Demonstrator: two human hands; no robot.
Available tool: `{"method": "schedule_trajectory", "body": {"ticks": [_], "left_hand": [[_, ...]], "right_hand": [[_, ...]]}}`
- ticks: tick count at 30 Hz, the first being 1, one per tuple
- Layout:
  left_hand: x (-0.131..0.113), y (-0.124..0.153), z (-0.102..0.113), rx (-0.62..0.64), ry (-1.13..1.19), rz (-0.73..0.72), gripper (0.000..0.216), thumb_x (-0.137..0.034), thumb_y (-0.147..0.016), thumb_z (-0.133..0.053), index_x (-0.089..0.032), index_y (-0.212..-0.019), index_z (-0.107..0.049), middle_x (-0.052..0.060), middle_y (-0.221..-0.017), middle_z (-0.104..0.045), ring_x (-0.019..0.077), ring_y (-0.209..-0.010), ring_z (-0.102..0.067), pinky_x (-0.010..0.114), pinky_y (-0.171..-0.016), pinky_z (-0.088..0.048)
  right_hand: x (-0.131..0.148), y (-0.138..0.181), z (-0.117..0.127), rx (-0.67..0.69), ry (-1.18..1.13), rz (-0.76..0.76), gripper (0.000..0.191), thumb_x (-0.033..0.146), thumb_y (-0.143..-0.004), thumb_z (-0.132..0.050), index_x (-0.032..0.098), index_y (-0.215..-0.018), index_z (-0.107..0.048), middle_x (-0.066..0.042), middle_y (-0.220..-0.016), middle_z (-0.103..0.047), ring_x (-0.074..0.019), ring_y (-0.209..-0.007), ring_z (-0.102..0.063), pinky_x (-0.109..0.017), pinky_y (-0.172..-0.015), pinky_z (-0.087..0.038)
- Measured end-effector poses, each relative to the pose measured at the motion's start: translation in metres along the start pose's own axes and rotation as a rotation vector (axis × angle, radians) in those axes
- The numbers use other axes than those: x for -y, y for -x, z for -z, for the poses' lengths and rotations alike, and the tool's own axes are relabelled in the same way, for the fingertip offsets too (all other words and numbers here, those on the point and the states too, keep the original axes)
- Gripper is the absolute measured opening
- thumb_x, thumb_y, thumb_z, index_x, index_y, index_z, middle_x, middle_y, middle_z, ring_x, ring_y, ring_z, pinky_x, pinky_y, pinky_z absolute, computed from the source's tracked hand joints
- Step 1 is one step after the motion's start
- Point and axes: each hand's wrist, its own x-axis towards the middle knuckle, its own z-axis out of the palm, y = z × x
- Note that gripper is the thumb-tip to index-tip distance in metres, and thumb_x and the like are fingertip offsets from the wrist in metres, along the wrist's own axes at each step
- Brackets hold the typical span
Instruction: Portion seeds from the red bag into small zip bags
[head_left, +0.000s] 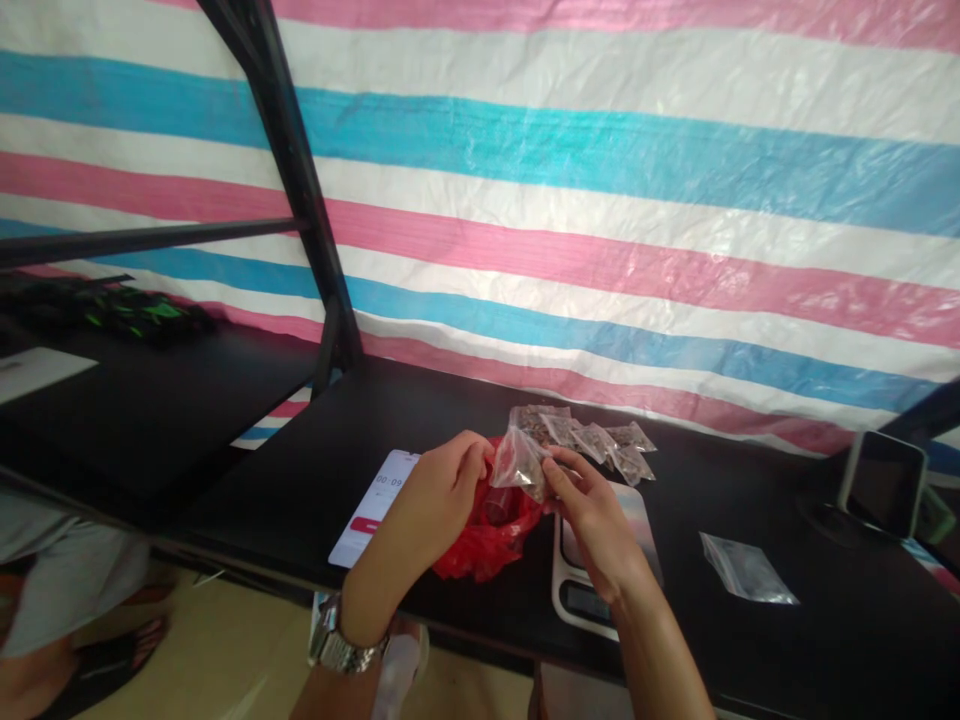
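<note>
My left hand [439,495] and my right hand [589,510] hold a small clear plastic bag [520,462] with brownish bits inside, each pinching one side of its top. The bag hangs over a red plastic bag [487,535] lying on the black table [300,480]. My left wrist wears a metal watch [339,645]. Under my right hand sits a small white scale [592,590]. Several filled small bags [600,440] lie in a row just behind my hands.
A phone [371,505] showing a timer lies left of the red bag. Empty clear bags [746,570] lie to the right, near a propped device [885,485]. A black shelf frame [300,200] stands at left. Another person's leg [67,590] is at lower left.
</note>
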Motion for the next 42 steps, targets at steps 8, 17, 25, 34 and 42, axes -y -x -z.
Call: {"method": "schedule_trajectory", "body": {"ticks": [8,17,25,34,42], "left_hand": [[0.001,-0.004,-0.055,0.17,-0.532,0.13,0.023,-0.025,-0.093,-0.072,-0.016,-0.114,-0.07,0.019,-0.122,-0.078,0.0361,-0.121,-0.071,0.042,-0.096,-0.054],[-0.004,-0.004,-0.018,-0.081,-0.166,0.133,0.021,-0.035,-0.103,-0.058,-0.026,-0.115,-0.073,0.006,-0.106,-0.082,0.0239,-0.093,-0.076,0.033,-0.083,-0.053],[0.05,-0.041,-0.003,-0.322,-0.301,0.239,0.014,-0.031,-0.096,-0.069,-0.022,-0.106,-0.067,0.009,-0.108,-0.08,0.0276,-0.102,-0.07,0.036,-0.089,-0.052],[0.076,-0.046,-0.023,-0.229,-0.317,0.216,0.005,-0.023,-0.087,-0.075,-0.023,-0.089,-0.07,0.009,-0.096,-0.078,0.0358,-0.114,-0.068,0.05,-0.105,-0.044],[0.083,-0.056,-0.014,-0.299,-0.028,0.201,0.043,-0.031,-0.106,-0.045,-0.021,-0.143,-0.064,0.01,-0.122,-0.081,0.0219,-0.107,-0.077,0.034,-0.097,-0.056]], "right_hand": [[0.008,-0.005,0.013,-0.171,-0.113,0.022,0.061,0.058,-0.062,-0.099,0.024,-0.105,-0.074,-0.001,-0.09,-0.077,-0.019,-0.081,-0.07,-0.027,-0.067,-0.053],[0.009,-0.003,0.021,-0.19,-0.024,0.061,0.049,0.059,-0.072,-0.089,0.027,-0.106,-0.073,-0.003,-0.094,-0.081,-0.0231,-0.084,-0.074,-0.03,-0.067,-0.052],[-0.001,-0.009,0.016,-0.193,0.267,0.223,0.055,0.06,-0.072,-0.082,0.022,-0.109,-0.068,-0.005,-0.087,-0.077,-0.0236,-0.077,-0.07,-0.033,-0.066,-0.052],[-0.018,-0.009,0.005,-0.182,0.671,0.333,0.039,0.05,-0.087,-0.069,0.023,-0.115,-0.071,-0.005,-0.09,-0.075,-0.0248,-0.075,-0.068,-0.035,-0.067,-0.05],[-0.015,0.002,-0.006,-0.062,0.989,0.652,0.02,0.021,-0.094,-0.071,0.025,-0.113,-0.074,-0.006,-0.105,-0.078,-0.0286,-0.098,-0.072,-0.041,-0.087,-0.052]]}}
